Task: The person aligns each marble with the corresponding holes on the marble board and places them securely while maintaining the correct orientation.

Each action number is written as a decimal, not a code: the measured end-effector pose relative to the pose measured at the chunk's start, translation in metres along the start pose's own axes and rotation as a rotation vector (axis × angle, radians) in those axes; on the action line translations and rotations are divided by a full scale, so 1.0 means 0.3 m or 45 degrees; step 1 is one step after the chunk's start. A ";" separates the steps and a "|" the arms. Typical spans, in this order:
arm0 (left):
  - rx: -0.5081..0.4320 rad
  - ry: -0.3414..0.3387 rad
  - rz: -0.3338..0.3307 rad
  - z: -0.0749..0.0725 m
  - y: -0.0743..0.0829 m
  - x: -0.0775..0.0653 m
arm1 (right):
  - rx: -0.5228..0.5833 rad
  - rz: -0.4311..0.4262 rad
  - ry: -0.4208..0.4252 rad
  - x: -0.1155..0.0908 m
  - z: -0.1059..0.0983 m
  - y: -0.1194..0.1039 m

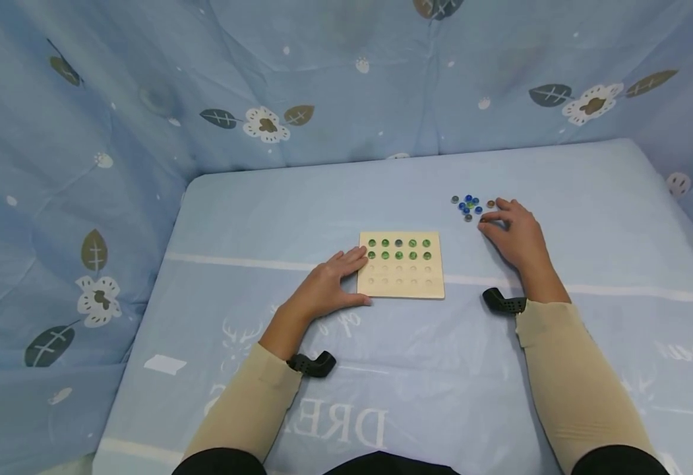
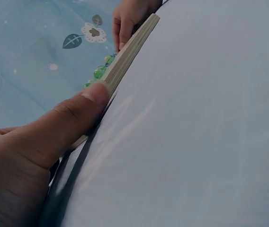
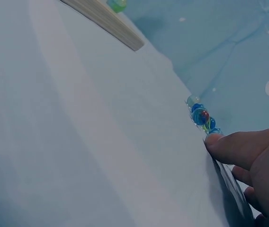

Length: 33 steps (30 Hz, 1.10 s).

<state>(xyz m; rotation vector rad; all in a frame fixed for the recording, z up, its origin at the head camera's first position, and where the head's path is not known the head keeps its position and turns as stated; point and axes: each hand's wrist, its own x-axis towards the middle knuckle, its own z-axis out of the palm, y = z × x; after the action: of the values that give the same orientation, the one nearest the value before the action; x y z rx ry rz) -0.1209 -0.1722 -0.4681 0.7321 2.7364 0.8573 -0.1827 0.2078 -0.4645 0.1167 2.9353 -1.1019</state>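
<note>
Hand [image 3: 260, 158] beside marbles [image 3: 200, 116], contact unclear

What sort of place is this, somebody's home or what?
Probably a makeshift, screened-off tabletop workspace; whether it's inside a home I can't tell. Flowered blue fabric rises behind the cloth-covered table, where a wooden board and loose marbles are laid out.
</note>
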 end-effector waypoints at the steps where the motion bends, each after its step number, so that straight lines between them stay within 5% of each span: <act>1: -0.001 -0.007 0.003 -0.002 -0.001 0.000 | 0.001 0.001 0.001 -0.001 0.000 -0.001; 10: 0.043 0.022 0.000 -0.003 -0.008 -0.012 | 0.041 -0.002 0.015 -0.011 0.000 -0.021; 16: 0.037 0.038 -0.019 0.008 -0.007 -0.017 | 0.077 -0.100 -0.002 -0.048 0.001 -0.073; 27: 0.057 0.042 -0.005 0.009 -0.006 -0.008 | 0.194 -0.441 -0.186 -0.140 0.073 -0.177; 33: 0.041 0.027 -0.026 0.007 -0.004 -0.007 | 0.165 -0.469 -0.321 -0.146 0.113 -0.180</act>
<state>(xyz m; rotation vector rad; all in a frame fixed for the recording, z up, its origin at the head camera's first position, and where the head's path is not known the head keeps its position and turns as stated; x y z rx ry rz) -0.1190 -0.1731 -0.4706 0.7038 2.7775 0.8227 -0.1436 0.1420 -0.4534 -0.5428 2.7194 -1.2378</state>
